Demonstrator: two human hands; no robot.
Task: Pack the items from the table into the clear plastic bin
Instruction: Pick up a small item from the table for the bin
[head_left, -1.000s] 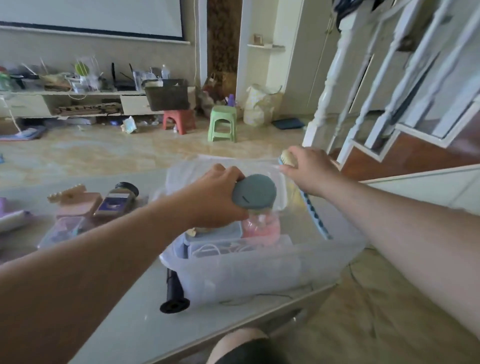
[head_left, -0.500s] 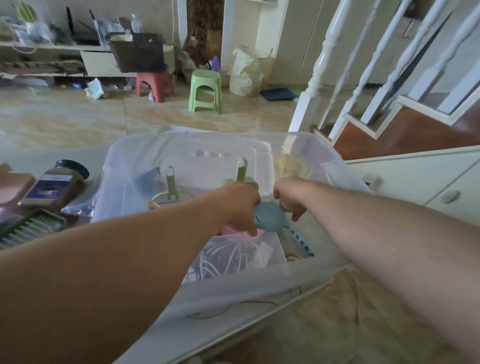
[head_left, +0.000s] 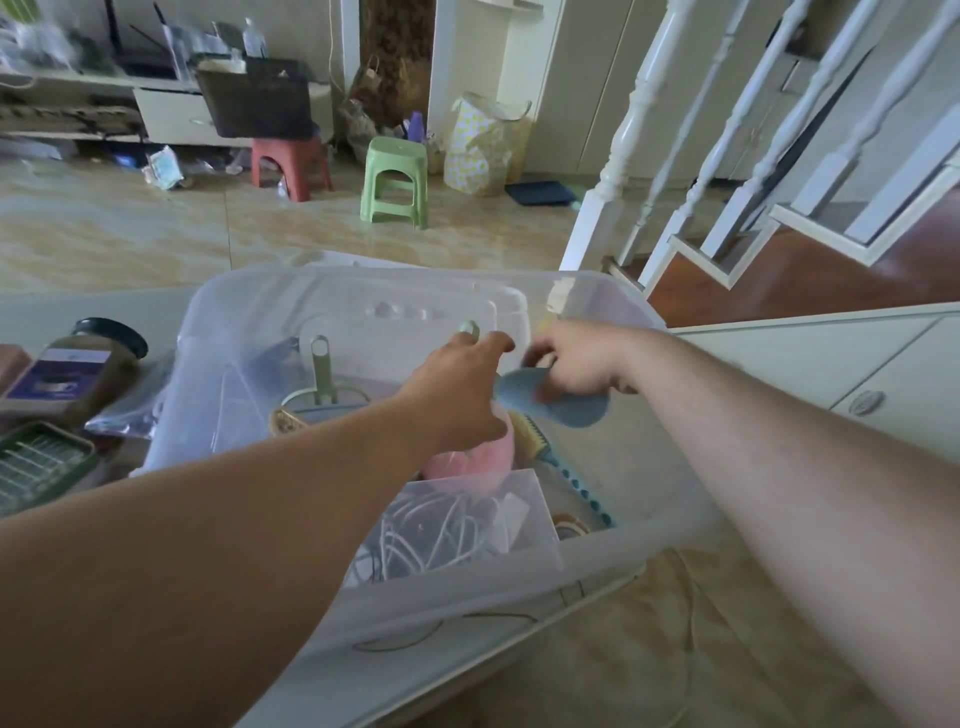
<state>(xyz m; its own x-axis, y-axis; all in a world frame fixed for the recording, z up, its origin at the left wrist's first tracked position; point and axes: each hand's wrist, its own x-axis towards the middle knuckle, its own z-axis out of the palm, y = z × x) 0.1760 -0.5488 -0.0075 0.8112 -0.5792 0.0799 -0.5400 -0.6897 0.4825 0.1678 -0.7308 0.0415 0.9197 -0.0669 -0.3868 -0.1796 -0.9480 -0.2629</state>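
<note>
The left hand, fingers curled, is held over the pink jar; whether it is gripped cannot be told. At three o'clock, the blue-grey lid is pinched by the right hand. The jar could be tipped if nudged. Inside the clear plastic bin cables, a comb and brush are held; a brown jar is left outside at nine o'clock.

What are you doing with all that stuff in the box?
A person is packing things into a clear plastic bin. Both hands are inside it: the right hand holds a blue-grey lid, and the left hand reaches over a pink container. A blue comb and a box of cables are already in. A brown jar waits on the table.
</note>
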